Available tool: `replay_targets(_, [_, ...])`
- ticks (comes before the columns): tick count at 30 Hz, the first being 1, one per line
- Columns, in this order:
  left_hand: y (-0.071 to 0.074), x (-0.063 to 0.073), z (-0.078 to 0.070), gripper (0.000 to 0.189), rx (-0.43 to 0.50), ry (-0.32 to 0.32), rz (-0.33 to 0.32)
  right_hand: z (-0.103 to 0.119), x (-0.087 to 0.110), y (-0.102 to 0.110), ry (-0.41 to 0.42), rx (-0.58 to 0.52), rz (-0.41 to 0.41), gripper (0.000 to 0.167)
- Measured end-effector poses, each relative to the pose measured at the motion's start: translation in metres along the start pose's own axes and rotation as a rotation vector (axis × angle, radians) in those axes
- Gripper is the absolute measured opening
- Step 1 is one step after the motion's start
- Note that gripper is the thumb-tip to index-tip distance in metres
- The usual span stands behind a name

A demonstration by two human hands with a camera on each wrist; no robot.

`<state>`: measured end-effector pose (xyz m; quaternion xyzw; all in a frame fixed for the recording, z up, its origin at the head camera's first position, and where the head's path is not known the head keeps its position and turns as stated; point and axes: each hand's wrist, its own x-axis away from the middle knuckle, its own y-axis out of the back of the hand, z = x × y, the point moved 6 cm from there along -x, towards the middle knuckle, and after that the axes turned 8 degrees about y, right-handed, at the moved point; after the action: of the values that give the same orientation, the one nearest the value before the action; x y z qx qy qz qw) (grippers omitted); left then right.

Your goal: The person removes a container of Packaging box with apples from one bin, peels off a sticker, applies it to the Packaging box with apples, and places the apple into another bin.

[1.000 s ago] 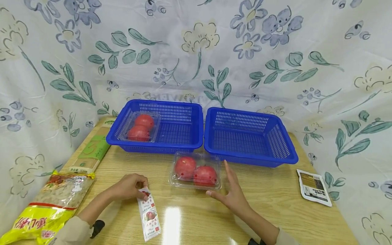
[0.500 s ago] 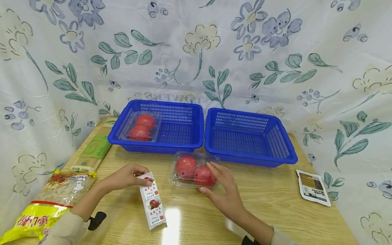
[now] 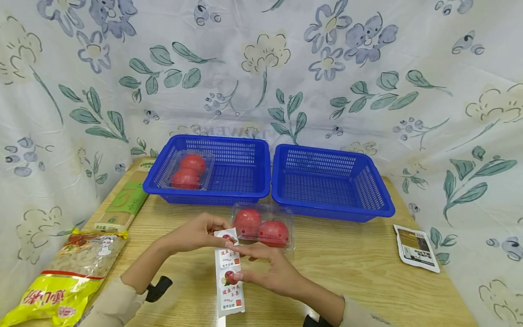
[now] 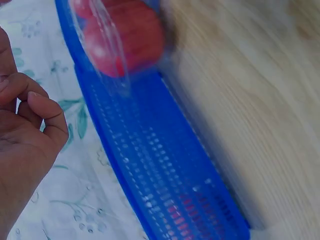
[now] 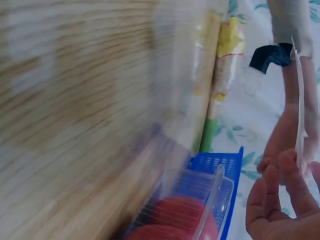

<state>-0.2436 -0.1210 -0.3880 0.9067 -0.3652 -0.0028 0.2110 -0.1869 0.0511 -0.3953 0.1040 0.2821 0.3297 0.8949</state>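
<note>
In the head view my left hand (image 3: 200, 237) pinches the top of a white strip of apple stickers (image 3: 229, 295) between thumb and fingers. My right hand (image 3: 271, 268) reaches in from the right, its index fingertip close to the left thumb and its own thumb at the strip's right edge. These two fingertips stand apart; contact with the strip is hard to tell. Behind the hands lies a clear plastic box (image 3: 265, 210) with two red apples (image 3: 273, 233). In the right wrist view the sticker strip (image 5: 300, 110) appears edge-on, beside the right fingers (image 5: 295, 182).
A left blue basket (image 3: 245, 165) holds another clear box of apples (image 3: 185, 177); a right blue basket (image 3: 331, 181) adjoins it. At left lie a yellow food bag (image 3: 61, 281) and a green-banded pack (image 3: 122, 200). A white pouch (image 3: 416, 250) lies at far right.
My left hand has raised the sticker strip and carried it right, in front of the box. The right hand has left the box's right side, moving left to the strip.
</note>
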Motion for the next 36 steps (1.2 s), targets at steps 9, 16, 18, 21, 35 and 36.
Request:
replay_targets(9, [-0.013, -0.018, -0.015, 0.014, 0.036, -0.046, 0.029, -0.01, 0.003, -0.003, -0.104, -0.188, -0.001, 0.047])
replay_targets(16, [-0.018, -0.024, -0.012, 0.019, 0.092, -0.021, -0.013, -0.017, 0.005, 0.001, -0.136, -0.329, -0.045, 0.045])
replay_targets(18, [-0.017, -0.022, -0.009, 0.021, 0.09, -0.005, -0.072, -0.017, 0.006, 0.005, -0.138, -0.35, -0.072, 0.045])
replay_targets(21, [-0.018, -0.017, -0.005, 0.024, 0.088, 0.016, -0.148, -0.018, 0.006, 0.013, -0.15, -0.392, -0.11, 0.047])
replay_targets(35, [-0.05, -0.013, 0.0, 0.022, 0.226, 0.025, -0.095, -0.019, 0.004, 0.039, -0.135, -0.363, -0.201, 0.049])
replay_targets(36, [-0.052, -0.014, 0.0, 0.022, 0.24, 0.019, -0.093, -0.019, 0.004, 0.039, -0.13, -0.362, -0.201, 0.049])
